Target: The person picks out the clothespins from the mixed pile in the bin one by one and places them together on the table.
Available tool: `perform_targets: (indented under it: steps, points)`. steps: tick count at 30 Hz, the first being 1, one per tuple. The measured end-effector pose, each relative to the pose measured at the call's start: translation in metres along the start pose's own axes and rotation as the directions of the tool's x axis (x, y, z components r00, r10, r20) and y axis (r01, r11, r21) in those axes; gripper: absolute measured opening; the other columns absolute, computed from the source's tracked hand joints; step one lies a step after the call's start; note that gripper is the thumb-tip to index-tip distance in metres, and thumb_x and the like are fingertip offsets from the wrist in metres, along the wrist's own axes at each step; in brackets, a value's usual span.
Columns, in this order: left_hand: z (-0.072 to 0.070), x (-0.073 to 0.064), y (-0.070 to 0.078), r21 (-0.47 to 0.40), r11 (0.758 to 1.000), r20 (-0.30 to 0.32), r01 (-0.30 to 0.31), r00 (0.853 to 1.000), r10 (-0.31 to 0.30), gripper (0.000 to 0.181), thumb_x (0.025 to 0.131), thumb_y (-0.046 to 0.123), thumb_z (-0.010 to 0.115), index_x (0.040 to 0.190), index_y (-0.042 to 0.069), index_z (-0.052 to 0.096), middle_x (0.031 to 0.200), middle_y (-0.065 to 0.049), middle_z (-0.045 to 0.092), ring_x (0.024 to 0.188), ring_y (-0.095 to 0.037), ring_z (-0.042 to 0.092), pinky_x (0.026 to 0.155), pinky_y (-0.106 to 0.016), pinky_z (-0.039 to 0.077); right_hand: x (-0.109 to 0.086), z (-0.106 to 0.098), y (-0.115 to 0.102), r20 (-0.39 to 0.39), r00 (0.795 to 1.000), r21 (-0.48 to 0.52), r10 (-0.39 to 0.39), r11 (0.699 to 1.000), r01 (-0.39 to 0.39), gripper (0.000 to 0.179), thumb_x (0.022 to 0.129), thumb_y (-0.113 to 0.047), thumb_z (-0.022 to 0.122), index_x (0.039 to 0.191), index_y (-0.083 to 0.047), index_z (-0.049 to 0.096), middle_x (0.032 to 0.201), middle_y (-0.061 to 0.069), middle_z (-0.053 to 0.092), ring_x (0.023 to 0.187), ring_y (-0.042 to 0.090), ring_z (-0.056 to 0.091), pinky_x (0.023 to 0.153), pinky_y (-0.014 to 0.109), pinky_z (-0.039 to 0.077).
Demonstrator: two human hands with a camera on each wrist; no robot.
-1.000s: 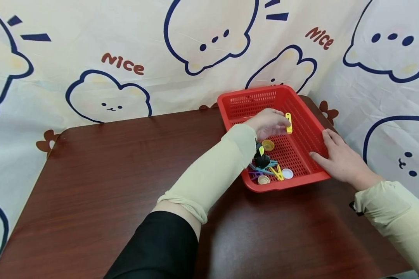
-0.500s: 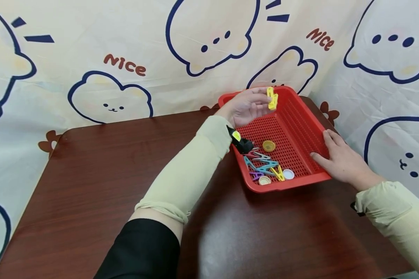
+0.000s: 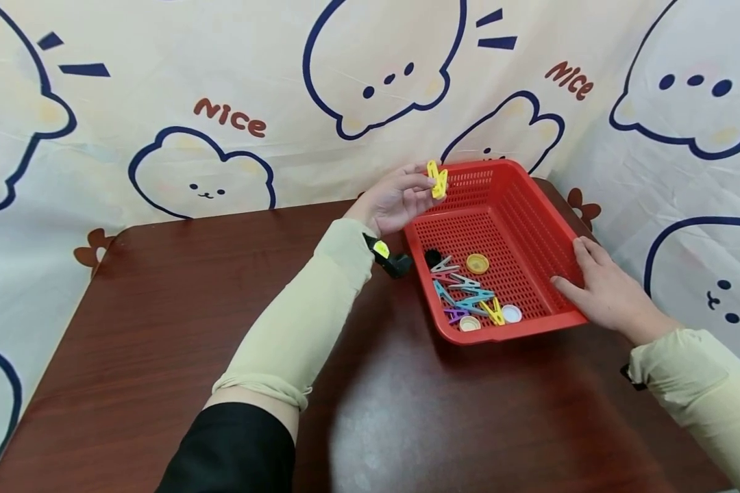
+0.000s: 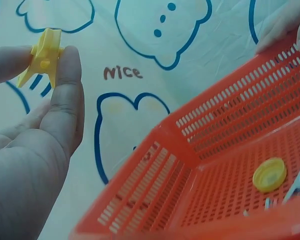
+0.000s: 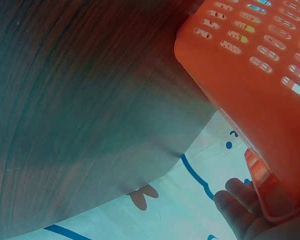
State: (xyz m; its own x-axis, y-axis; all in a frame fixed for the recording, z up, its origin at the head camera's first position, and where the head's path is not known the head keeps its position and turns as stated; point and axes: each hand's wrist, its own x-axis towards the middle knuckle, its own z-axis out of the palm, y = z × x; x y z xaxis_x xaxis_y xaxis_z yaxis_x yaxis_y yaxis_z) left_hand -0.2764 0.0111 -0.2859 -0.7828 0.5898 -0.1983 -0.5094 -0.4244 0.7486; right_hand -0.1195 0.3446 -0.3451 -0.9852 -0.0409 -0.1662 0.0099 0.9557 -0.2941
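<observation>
My left hand (image 3: pixel 395 198) pinches a yellow clothespin (image 3: pixel 437 180) between thumb and fingertips, above the far left rim of a red plastic basket (image 3: pixel 533 236). Seen from the left wrist, the clothespin (image 4: pixel 46 52) is upright, its two legs spread downward. At the basket's right side, my right hand (image 3: pixel 613 291) grips the rim, thumb on the inner side. Fingers (image 5: pixel 235 205) of that hand show beside the rim in the right wrist view. Inside the basket, near its left front, lie blue, grey, pink and purple clothespins and another yellow clothespin (image 3: pixel 492 311).
Also in the basket are a yellow cap (image 3: pixel 477 263), a white cap (image 3: pixel 512 313), a cream cap (image 3: pixel 469 323) and a black round piece (image 3: pixel 433 258). The brown wooden table (image 3: pixel 222 287) extends left and in front. A printed cloth (image 3: pixel 321 164) hangs behind.
My left hand has lifted the yellow clothespin from inside the basket and carried it left, to the far left rim. The right hand stays on the basket's side.
</observation>
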Motion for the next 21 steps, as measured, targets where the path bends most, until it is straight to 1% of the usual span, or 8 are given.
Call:
perform_targets:
  steps: [2, 5, 8, 12, 15, 17, 19, 21]
  points:
    - [-0.006, -0.003, 0.001, 0.007, 1.0, -0.004, -0.014, 1.0, 0.014, 0.051, 0.104, -0.005, 0.052, 0.153, 0.003, 0.043, 0.146, -0.018, 0.051, 0.105, -0.023, 0.06, 0.106, -0.035, 0.047, 0.0, 0.0, 0.0, -0.001, 1.0, 0.001, 0.0, 1.0, 0.0, 0.093, 0.104, -0.043, 0.054, 0.158, 0.01, 0.0, 0.159, 0.039, 0.009, 0.133, 0.061, 0.03, 0.095, 0.075, 0.042]
    - [-0.017, -0.009, 0.002, -0.004, 0.999, -0.022, -0.032, 0.999, 0.032, 0.053, 0.104, -0.005, 0.05, 0.155, 0.002, 0.041, 0.153, -0.019, 0.045, 0.106, -0.024, 0.059, 0.092, -0.031, 0.055, 0.0, 0.001, 0.001, -0.004, 1.0, 0.006, 0.001, 1.0, -0.001, 0.094, 0.103, -0.042, 0.055, 0.159, 0.01, 0.0, 0.159, 0.039, 0.009, 0.132, 0.06, 0.031, 0.094, 0.075, 0.042]
    - [-0.028, -0.015, 0.003, -0.036, 0.998, -0.056, -0.05, 0.997, 0.048, 0.05, 0.103, -0.006, 0.051, 0.152, 0.002, 0.044, 0.142, -0.017, 0.052, 0.104, -0.024, 0.059, 0.08, -0.029, 0.058, 0.0, 0.002, 0.001, -0.006, 1.0, 0.007, 0.0, 1.0, 0.0, 0.093, 0.104, -0.043, 0.055, 0.158, 0.01, 0.001, 0.159, 0.039, 0.009, 0.133, 0.06, 0.03, 0.094, 0.075, 0.042]
    - [-0.043, -0.022, 0.004, -0.067, 0.995, -0.074, -0.07, 0.995, 0.065, 0.041, 0.104, -0.006, 0.05, 0.144, 0.003, 0.051, 0.128, -0.015, 0.055, 0.103, -0.024, 0.059, 0.079, -0.03, 0.058, -0.001, 0.003, 0.001, -0.013, 1.0, 0.006, -0.003, 1.0, 0.003, 0.092, 0.104, -0.043, 0.053, 0.158, 0.011, 0.001, 0.159, 0.039, 0.01, 0.133, 0.06, 0.03, 0.095, 0.076, 0.041]
    - [-0.052, -0.026, 0.004, -0.079, 0.994, -0.088, -0.08, 0.993, 0.073, 0.038, 0.104, -0.007, 0.049, 0.14, 0.003, 0.055, 0.138, -0.017, 0.052, 0.106, -0.025, 0.058, 0.079, -0.03, 0.058, -0.001, 0.003, 0.001, -0.018, 1.0, 0.001, -0.005, 1.0, 0.005, 0.091, 0.105, -0.043, 0.051, 0.158, 0.011, 0.002, 0.159, 0.039, 0.01, 0.133, 0.06, 0.029, 0.095, 0.076, 0.041]
    - [-0.058, -0.03, 0.004, -0.087, 0.992, -0.104, -0.091, 0.991, 0.081, 0.036, 0.103, -0.008, 0.048, 0.137, 0.003, 0.055, 0.139, -0.017, 0.051, 0.106, -0.024, 0.057, 0.079, -0.03, 0.058, -0.001, 0.003, 0.001, -0.023, 1.0, -0.002, -0.008, 1.0, 0.008, 0.091, 0.105, -0.043, 0.051, 0.158, 0.012, 0.002, 0.159, 0.04, 0.01, 0.133, 0.061, 0.029, 0.096, 0.076, 0.04]
    - [-0.064, -0.033, 0.003, -0.094, 0.99, -0.12, -0.101, 0.989, 0.089, 0.034, 0.103, -0.009, 0.048, 0.134, 0.002, 0.055, 0.134, -0.016, 0.052, 0.103, -0.024, 0.057, 0.079, -0.03, 0.058, 0.0, 0.003, 0.001, -0.028, 1.0, -0.006, -0.012, 1.0, 0.011, 0.091, 0.105, -0.043, 0.051, 0.157, 0.013, 0.002, 0.159, 0.04, 0.01, 0.133, 0.061, 0.029, 0.096, 0.076, 0.04]
    - [-0.07, -0.036, 0.002, -0.089, 0.989, -0.138, -0.116, 0.985, 0.103, 0.031, 0.103, -0.009, 0.048, 0.131, 0.003, 0.056, 0.126, -0.013, 0.053, 0.1, -0.023, 0.057, 0.079, -0.03, 0.057, 0.0, 0.003, 0.001, -0.029, 0.999, -0.006, -0.016, 1.0, 0.015, 0.091, 0.105, -0.042, 0.051, 0.157, 0.013, 0.002, 0.159, 0.04, 0.01, 0.134, 0.061, 0.028, 0.096, 0.077, 0.04]
